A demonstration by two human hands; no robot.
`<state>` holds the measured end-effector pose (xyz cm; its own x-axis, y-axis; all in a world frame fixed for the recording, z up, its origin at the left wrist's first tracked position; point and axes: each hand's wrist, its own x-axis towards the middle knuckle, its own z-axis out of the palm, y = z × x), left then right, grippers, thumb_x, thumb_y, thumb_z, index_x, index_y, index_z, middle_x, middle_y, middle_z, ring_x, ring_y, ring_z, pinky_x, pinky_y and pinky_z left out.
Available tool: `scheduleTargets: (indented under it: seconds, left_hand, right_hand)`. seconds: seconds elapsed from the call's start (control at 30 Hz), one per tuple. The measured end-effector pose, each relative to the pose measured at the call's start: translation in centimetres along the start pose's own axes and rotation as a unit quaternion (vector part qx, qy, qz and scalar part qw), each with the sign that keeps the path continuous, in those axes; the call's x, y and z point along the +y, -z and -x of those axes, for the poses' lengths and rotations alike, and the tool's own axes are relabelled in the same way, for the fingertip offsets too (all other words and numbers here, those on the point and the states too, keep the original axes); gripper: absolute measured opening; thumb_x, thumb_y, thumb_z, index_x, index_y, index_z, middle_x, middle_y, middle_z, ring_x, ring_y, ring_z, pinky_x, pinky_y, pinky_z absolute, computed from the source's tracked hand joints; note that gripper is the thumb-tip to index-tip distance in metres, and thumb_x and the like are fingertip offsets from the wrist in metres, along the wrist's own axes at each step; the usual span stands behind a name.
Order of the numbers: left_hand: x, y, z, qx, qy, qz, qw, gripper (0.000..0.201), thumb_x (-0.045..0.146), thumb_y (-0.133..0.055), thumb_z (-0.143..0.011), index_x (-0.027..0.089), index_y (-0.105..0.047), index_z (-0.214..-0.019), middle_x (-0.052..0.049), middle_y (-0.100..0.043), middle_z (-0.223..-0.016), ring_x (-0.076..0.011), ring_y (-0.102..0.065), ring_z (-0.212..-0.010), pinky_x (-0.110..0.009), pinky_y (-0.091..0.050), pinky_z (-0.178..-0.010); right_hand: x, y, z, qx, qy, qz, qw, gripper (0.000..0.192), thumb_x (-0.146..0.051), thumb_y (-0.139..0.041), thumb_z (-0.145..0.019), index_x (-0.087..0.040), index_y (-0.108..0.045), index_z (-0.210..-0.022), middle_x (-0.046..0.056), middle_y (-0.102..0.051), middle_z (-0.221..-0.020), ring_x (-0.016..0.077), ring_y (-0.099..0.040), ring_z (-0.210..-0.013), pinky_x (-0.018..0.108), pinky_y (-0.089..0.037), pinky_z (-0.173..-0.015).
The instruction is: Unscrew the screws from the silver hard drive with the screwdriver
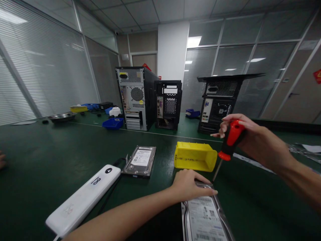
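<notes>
the left hand (190, 185) lay flat on the far end of a metal hard drive (205, 217) at the worktop's (37, 160) near edge. the right hand (247, 134) gripped a red-handled screwdriver (229, 144), tip at that drive. beyond sat a yellow plastic bin (194, 155), a second drive (140, 160), a white power bank (82, 201); three computer cases (136, 97) stood toward the far edge.

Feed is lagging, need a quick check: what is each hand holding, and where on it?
Right hand grips the screwdriver by its red handle. Left hand holds nothing; it presses flat on the hard drive at its far end.
</notes>
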<state>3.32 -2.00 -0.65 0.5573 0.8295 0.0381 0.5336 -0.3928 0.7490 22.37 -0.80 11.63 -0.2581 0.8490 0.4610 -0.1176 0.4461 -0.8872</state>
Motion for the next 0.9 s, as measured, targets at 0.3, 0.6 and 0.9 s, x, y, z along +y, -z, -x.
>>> scheduleTargets:
  seconds: [0.3, 0.6, 0.9]
  left_hand:
    - [-0.2, -0.1, -0.1, 0.002, -0.002, -0.006, 1.000, 0.057, 0.071, -0.060, -0.068, 0.028, -0.071, -0.104, -0.001, -0.071, -0.109, -0.0230, -0.064, -0.100, -0.034, -0.045, -0.088]
    - [-0.2, -0.2, -0.2, 0.002, 0.009, -0.010, 1.000, 0.058, 0.072, -0.061, -0.066, 0.029, -0.072, -0.104, 0.000, -0.071, -0.107, -0.0232, -0.064, -0.100, -0.032, -0.047, -0.086]
    - [-0.2, -0.3, -0.3, 0.010, 0.005, -0.006, 1.000, 0.058, 0.071, -0.061, -0.067, 0.027, -0.072, -0.103, -0.002, -0.071, -0.107, -0.0231, -0.065, -0.099, -0.032, -0.048, -0.086]
  right_hand:
    - [0.8, 1.0, 0.0, 0.008, -0.019, 0.027, 0.999, 0.016, -0.036, -0.069, -0.076, -0.024, -0.059, -0.081, -0.001, -0.062, -0.081, 0.0121, -0.062, -0.065, 0.025, -0.058, -0.068]
    - [-0.2, 0.3, 0.8, -0.014, -0.040, -0.033, 0.999, 0.027, -0.041, -0.044, -0.089, -0.023, -0.063, -0.096, 0.004, -0.059, -0.079, 0.0157, -0.061, -0.069, 0.028, -0.057, -0.067]
    - [0.8, 0.2, 0.7, 0.045, -0.037, -0.015, 0.998, 0.014, -0.038, -0.058, -0.084, -0.024, -0.059, -0.083, -0.001, -0.062, -0.076, 0.0131, -0.062, -0.066, 0.023, -0.055, -0.065]
